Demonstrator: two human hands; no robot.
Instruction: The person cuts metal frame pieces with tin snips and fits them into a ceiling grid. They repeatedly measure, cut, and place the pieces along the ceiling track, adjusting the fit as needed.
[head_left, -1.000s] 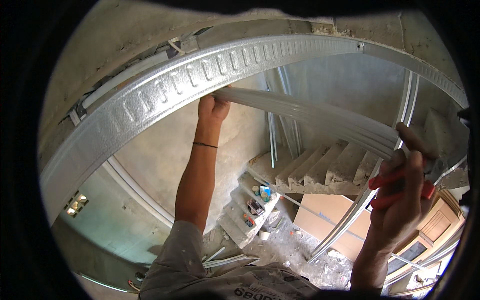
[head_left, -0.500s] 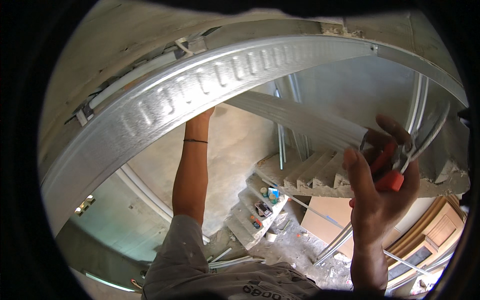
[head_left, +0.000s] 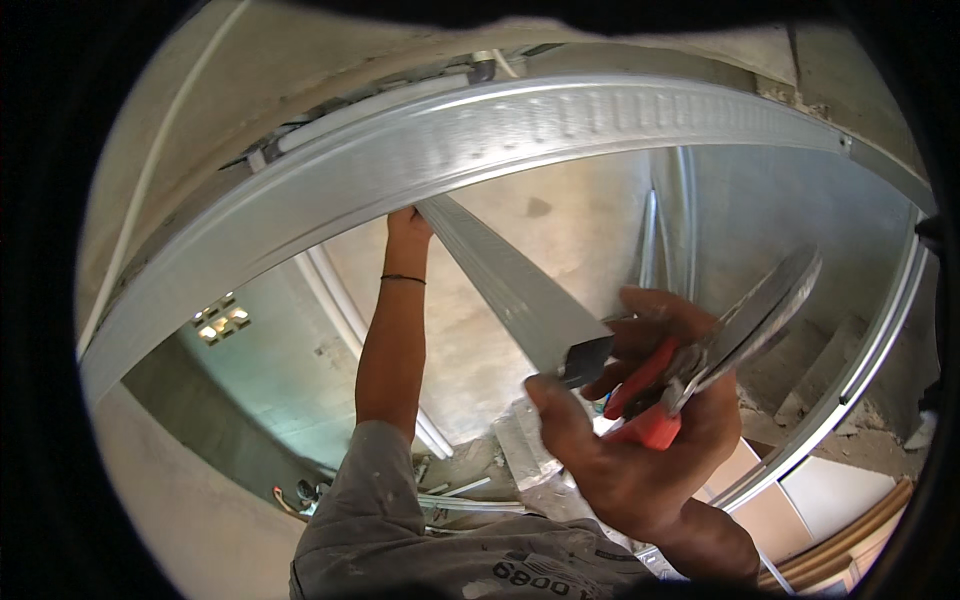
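Note:
A length of galvanized metal channel (head_left: 505, 285) slants down between my two hands, below a wide ribbed metal track (head_left: 430, 150) that crosses overhead. My left hand (head_left: 408, 222) is raised to the far end of the channel and closed on it; some of its fingers are hidden behind the metal. In my right hand (head_left: 640, 465) lies a pair of tin snips (head_left: 648, 425) with red handles, the metal blades pointing up and right. The thumb and fingertips of this hand also touch the channel's near end, where a dark opening shows.
A second metal track (head_left: 880, 350) runs down the right side. Concrete stairs (head_left: 820, 380) lie beyond it. Metal profiles (head_left: 652, 235) lean on the back wall. Pale pipes (head_left: 330, 290) stand at left, and a white cable (head_left: 160, 150) hangs from the ceiling.
My view has turned to the right. The channel now slants more steeply, and its near end with my right hand and the tin snips is lower and farther left in view.

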